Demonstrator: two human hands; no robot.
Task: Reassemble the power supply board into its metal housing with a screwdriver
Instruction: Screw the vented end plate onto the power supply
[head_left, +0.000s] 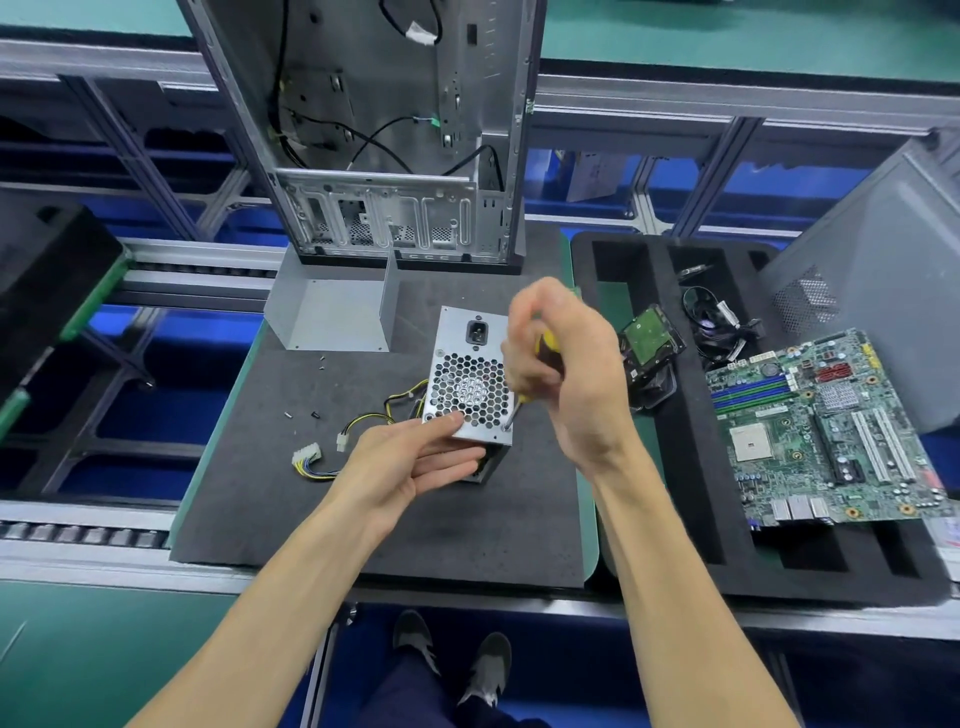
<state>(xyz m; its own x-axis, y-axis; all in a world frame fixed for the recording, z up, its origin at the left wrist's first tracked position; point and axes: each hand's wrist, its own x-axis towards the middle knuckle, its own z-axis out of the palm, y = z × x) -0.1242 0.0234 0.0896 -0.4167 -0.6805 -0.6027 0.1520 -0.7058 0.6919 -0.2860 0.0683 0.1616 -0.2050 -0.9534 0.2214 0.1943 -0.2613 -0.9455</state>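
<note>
**A:** Where does it stand?

**B:** The power supply housing (470, 387) sits upended on the dark mat (363, 519) of the desk, fan grille facing up. The right hand (566, 364) has its grip wrapped round the yellow-handled screwdriver (545, 345), tip down on a screw at the grille face's 5 o'clock corner. The left hand (415, 457) steadies the near lower edge, fingers fairly straight and pressed to the metal — more a brace than a clasp.

**A:** What could go wrong?

**B:** I'd judge the main risk is the tip slipping out of the screw head: the shaft leans rather than standing square to the face, and the box balances on a narrow side. A slip would drive the blade toward the left fingertips, which lie just beside that corner. Too much downward force could also tip the box toward 6 o'clock.

**A:** Anything else?

**B:** Loose screws (301, 413) lie on the mat at 9 o'clock (small, easy to sweep off with a forearm). The wire harness (332, 452) trails out at 8 o'clock and could snag if the box is turned.

**A:** Room to move?

**B:** Open mat toward 6 o'clock. At 12 o'clock the loose metal cover (332, 312) and the computer case (384, 156) stand close. At 3 o'clock the foam tray (675, 467) — holding a hard drive (649, 338) and a motherboard (826, 431) — hems in the right elbow.
</note>
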